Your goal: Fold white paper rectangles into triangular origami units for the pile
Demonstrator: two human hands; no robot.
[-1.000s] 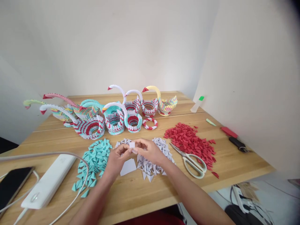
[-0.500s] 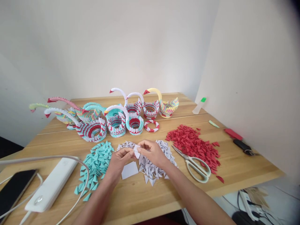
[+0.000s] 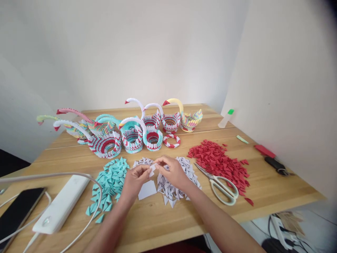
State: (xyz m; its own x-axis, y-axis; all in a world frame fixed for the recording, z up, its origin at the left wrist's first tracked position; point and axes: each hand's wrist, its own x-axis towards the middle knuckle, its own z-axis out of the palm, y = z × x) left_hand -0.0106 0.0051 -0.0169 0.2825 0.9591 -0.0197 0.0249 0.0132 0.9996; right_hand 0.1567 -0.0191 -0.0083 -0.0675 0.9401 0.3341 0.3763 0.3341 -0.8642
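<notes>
Between my two hands is a small white piece of paper [image 3: 152, 170], partly folded and partly hidden by the fingertips. My left hand [image 3: 137, 179] pinches its left side. On its right side, the thumb and fingers of my right hand [image 3: 171, 172] are closed. Just below lies a flat white paper slip [image 3: 147, 190]. A pile of folded white paper triangles [image 3: 173, 188] spreads under and around my right hand. Left of my left hand is a heap of turquoise triangles [image 3: 109, 182], and farther right a heap of red triangles [image 3: 219, 165].
Scissors [image 3: 221, 186] lie beside the red heap. Behind stand several folded-paper swans [image 3: 106, 144] and a red-and-white paper ring [image 3: 171, 141]. At left are a white power bank [image 3: 61, 203], a cable and a phone [image 3: 19, 218]. A black-handled tool [image 3: 276, 166] lies far right.
Both hands still hold the white paper, which has turned slightly between the fingertips. The whole view has shifted a little, with things appearing slightly farther right.
</notes>
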